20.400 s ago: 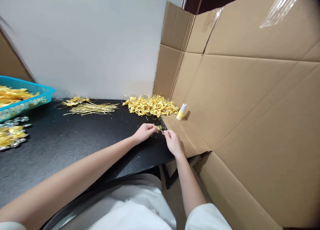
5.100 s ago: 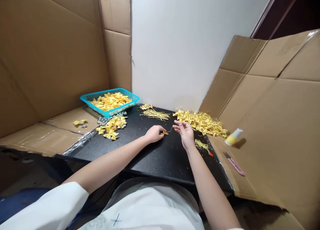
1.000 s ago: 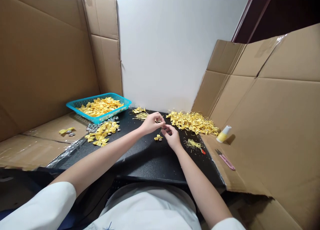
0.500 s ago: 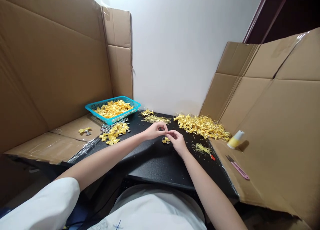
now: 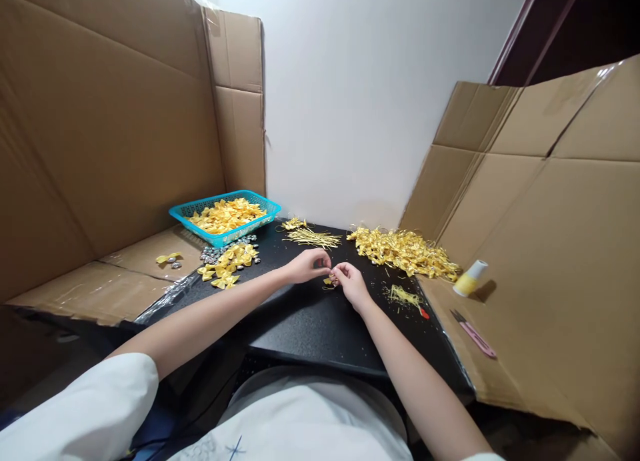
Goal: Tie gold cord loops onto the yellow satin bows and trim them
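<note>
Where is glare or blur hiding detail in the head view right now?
Head view: sharp overall; glare streaks on the tape at the left cardboard edge; wide-angle bending at the borders; the small yellow bow between the hands is too tiny to resolve.

White short-sleeved top worn; left sleeve (image 5: 95, 407) ended above elbow, right sleeve edge barely seen at bottom frame border. Small blue cross-shaped mark (image 5: 235, 445) stitched on front of top. Forearms left bare. No ring, watch or glove seen on left hand (image 5: 306, 266) or right hand (image 5: 350, 284).
</note>
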A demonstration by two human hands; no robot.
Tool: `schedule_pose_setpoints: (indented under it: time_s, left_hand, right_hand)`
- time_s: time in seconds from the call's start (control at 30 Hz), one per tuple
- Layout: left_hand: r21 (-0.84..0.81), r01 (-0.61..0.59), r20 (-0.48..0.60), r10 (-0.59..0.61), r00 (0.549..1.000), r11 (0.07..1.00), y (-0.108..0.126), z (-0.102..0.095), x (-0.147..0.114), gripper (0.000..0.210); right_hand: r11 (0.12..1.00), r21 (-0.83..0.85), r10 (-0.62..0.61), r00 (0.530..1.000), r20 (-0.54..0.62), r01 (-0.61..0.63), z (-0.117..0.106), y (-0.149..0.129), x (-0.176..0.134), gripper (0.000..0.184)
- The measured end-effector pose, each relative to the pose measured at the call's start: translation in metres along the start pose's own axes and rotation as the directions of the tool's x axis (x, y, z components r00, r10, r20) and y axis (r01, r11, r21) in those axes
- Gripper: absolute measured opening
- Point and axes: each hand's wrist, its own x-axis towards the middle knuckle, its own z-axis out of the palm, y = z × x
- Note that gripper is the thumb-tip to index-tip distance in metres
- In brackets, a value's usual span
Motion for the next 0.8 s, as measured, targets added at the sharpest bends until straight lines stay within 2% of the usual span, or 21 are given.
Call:
schedule_pose_setpoints:
  time_s: [0.07,0.13,0.2,0.3,0.4,0.53,0.63,0.8]
  left_hand:
    - [0.021,0.035,-0.03,-0.034,0.999,0.999,-0.005,-0.004,-0.004,0.016]
    - [0.053,0.02,-0.007,-0.02,1.0,0.998,-0.006,-0.01,-0.01,0.016]
    - [0.093,-0.035,0.052,0.03,0.998,0.995,-0.003,-0.016,-0.015,0.016]
    - [0.232,-0.126,0.203,0.079,0.976,0.965,0.01,-0.016,-0.021,0.014]
    - [0.411,-0.118,0.285,-0.005,0.958,0.904,0.026,-0.004,-0.022,0.015]
    - [0.541,-0.025,0.282,-0.153,0.947,0.841,0.041,0.011,-0.015,0.012]
    - [0.611,0.021,0.293,-0.25,0.923,0.791,0.049,0.016,-0.007,0.007]
    - [0.697,-0.017,0.336,-0.305,0.891,0.716,0.058,0.019,-0.002,0.015]
  right_hand:
    - [1.0,-0.022,-0.007,0.996,-0.084,0.005,-0.005,0.002,0.003,0.039]
    - [0.998,-0.063,-0.027,0.989,-0.143,0.018,-0.01,0.001,0.005,0.038]
    - [0.992,-0.115,-0.066,0.984,-0.167,0.047,-0.015,0.0,0.007,0.035]
    - [0.971,-0.212,-0.147,0.974,-0.174,0.109,-0.019,-0.002,0.007,0.028]
    - [0.947,-0.293,-0.185,0.969,-0.162,0.132,-0.02,-0.003,0.005,0.023]
    - [0.934,-0.333,-0.186,0.972,-0.145,0.129,-0.019,-0.005,0.004,0.019]
    - [0.928,-0.351,-0.186,0.972,-0.144,0.126,-0.018,-0.009,0.002,0.015]
    - [0.885,-0.444,-0.212,0.971,-0.114,0.141,-0.016,-0.017,-0.003,0.009]
